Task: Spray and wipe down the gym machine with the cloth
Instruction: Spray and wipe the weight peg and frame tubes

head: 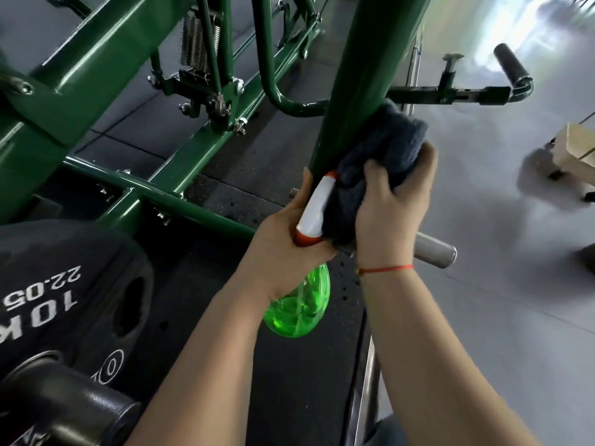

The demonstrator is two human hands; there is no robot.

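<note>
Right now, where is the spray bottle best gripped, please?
I would grip the spray bottle just under the orange collar, where it narrows, from the left as the left hand does: the body bulges wide, and the cloth and right hand crowd the right side.

Spray bottle (299, 304) neck behind left grip (283, 255).

Gym machine frame (363, 75): glossy dark green.
Cloth (386, 146): dark slate grey.
Spray bottle (299, 304): translucent bright green body, white head, orange-red trim.
Weight plate (64, 284), near left: black, white lettering.
Wrist string (386, 269): red.
Handle bar (434, 249), right: silver, knurled.
Floor (515, 284): pale grey.
Mat (306, 381), near: black, speckled.
</note>
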